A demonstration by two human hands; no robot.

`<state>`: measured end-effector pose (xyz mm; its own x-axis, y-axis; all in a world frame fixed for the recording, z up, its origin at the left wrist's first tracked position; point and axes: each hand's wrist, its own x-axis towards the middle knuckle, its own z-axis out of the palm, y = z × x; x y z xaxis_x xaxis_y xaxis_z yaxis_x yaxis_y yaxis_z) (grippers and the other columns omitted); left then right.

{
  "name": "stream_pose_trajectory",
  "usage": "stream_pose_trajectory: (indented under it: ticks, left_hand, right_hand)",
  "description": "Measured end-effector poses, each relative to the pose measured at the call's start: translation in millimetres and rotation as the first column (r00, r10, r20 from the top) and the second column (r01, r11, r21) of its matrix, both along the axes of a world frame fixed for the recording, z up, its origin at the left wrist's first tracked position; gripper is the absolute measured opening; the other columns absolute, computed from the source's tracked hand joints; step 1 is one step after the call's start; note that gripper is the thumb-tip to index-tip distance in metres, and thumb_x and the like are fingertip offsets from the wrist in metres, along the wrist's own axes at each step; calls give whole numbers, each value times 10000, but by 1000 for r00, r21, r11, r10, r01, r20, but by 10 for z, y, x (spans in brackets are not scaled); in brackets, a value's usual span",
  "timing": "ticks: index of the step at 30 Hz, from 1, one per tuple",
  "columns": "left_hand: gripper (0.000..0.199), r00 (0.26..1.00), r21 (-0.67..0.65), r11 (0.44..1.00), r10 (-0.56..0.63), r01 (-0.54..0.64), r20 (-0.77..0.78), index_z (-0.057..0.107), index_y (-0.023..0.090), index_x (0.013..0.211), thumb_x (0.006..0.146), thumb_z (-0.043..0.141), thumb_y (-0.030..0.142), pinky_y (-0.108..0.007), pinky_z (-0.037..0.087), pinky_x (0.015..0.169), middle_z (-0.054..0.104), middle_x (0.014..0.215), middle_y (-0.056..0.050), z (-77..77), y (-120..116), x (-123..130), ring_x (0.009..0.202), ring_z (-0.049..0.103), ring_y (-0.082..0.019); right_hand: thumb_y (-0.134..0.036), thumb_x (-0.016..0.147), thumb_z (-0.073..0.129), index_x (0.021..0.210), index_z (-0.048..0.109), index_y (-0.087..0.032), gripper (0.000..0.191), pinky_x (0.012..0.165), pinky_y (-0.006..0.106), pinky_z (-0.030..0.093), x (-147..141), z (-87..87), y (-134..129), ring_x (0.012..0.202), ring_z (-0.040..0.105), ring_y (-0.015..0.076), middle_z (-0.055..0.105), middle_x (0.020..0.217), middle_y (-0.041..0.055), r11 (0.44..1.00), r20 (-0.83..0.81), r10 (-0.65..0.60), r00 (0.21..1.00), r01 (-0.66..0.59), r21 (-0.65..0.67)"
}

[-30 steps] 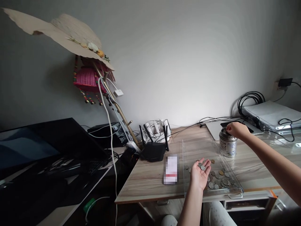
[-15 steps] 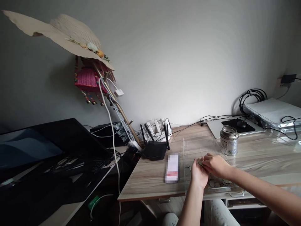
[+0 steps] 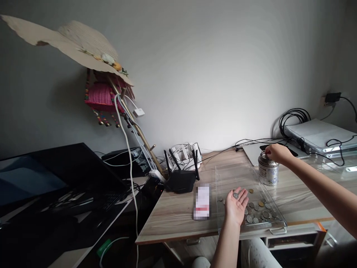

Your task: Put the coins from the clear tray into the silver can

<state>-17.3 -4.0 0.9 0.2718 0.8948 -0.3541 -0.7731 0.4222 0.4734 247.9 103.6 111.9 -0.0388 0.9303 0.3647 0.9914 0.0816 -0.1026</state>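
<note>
My left hand (image 3: 236, 208) is held palm up over the clear plastic tray (image 3: 220, 178), fingers stretched out. A silver coin (image 3: 235, 195) lies on it near the base of the fingers. Beneath and to the right, several loose coins (image 3: 256, 220), silver and a few gold-coloured, are spread in the tray. My right hand (image 3: 277, 153) is closed in a pinch at the top of a round metal tin (image 3: 268, 173), which stands upright by the tray's far right side. Whatever the right fingertips hold is hidden.
Left of the tray lies a phone (image 3: 201, 203) with a blurred screen. Behind it stands a black router (image 3: 180, 180). A laptop (image 3: 92, 167) occupies the left side. At the back right are a silver flat device (image 3: 249, 152) and coiled black cables (image 3: 292, 113).
My right hand has left my left palm and moved up and right to the tin's top. The left hand has opened flatter, showing the coin. The view has shifted slightly.
</note>
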Motion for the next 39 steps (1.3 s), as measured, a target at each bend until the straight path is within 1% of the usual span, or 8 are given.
stream_pose_trajectory:
  ticks: [7, 12, 17, 20, 26, 32, 35, 39]
  left_hand:
    - [392, 1000, -7, 1000, 3, -4, -15, 504, 84, 1107, 799, 459, 323, -320, 452, 849, 551, 1164, -197, -2, 0, 10, 1070, 549, -233]
    - [381, 1000, 15, 1000, -7, 7, 10, 521, 85, 1077, 799, 465, 339, -317, 442, 834, 565, 1136, -186, -2, -7, 15, 1056, 552, -232]
    - [362, 986, 129, 983, -144, 134, 78, 574, 99, 969, 808, 466, 405, -291, 435, 738, 627, 935, -124, 58, -37, 56, 897, 590, -207]
    - [391, 965, 248, 947, -236, 203, 113, 592, 78, 923, 823, 446, 427, -243, 417, 699, 616, 865, -107, 102, -64, 76, 823, 579, -171]
    - [412, 960, 234, 941, -269, 244, 82, 587, 105, 863, 814, 440, 487, -275, 415, 715, 608, 803, -80, 81, -66, 69, 782, 573, -166]
    - [482, 984, 155, 972, -177, 176, -4, 500, 112, 1134, 814, 431, 465, -325, 410, 785, 565, 1135, -164, 33, -29, 21, 993, 552, -228]
    - [512, 986, 134, 977, -157, 163, -53, 463, 98, 1186, 818, 416, 451, -323, 415, 778, 541, 1178, -183, 16, -17, 9, 978, 561, -223]
    - [520, 981, 154, 973, -158, 175, -114, 464, 102, 1193, 812, 412, 453, -309, 421, 764, 532, 1197, -178, -6, -13, 25, 959, 566, -206]
  right_hand:
    - [-269, 626, 566, 784, 693, -251, 203, 561, 228, 386, 104, -67, 78, 701, 584, 158, 671, 773, 11, 995, -105, 55, 993, -64, -83]
    - [-355, 719, 523, 837, 672, -237, 224, 554, 231, 392, -222, -43, -290, 683, 577, 153, 661, 776, 22, 986, -205, 153, 967, -136, 94]
    - [-335, 790, 474, 1011, 617, -285, 268, 624, 282, 444, -1020, -461, -1004, 785, 585, 189, 629, 956, 39, 803, -156, 593, 790, -595, 44]
    - [-275, 795, 474, 988, 616, -301, 241, 643, 302, 444, -1271, -689, -1174, 838, 577, 222, 622, 946, 46, 755, -133, 650, 748, -656, -2]
    - [-243, 797, 467, 800, 622, -242, 155, 603, 284, 408, -1231, -703, -1005, 709, 571, 186, 616, 769, 38, 778, -111, 624, 774, -628, -5]
    - [-310, 801, 442, 868, 664, -250, 239, 570, 236, 366, -541, -72, -526, 708, 569, 152, 654, 864, 29, 959, -179, 261, 949, -233, 160]
    - [-332, 744, 487, 801, 692, -229, 237, 567, 248, 362, -159, 150, -190, 708, 575, 181, 663, 781, 53, 999, -110, 23, 994, -19, 33]
    - [-237, 665, 525, 750, 700, -223, 195, 563, 249, 363, 41, 111, 71, 700, 580, 185, 662, 755, 55, 987, 7, 51, 999, -49, -154]
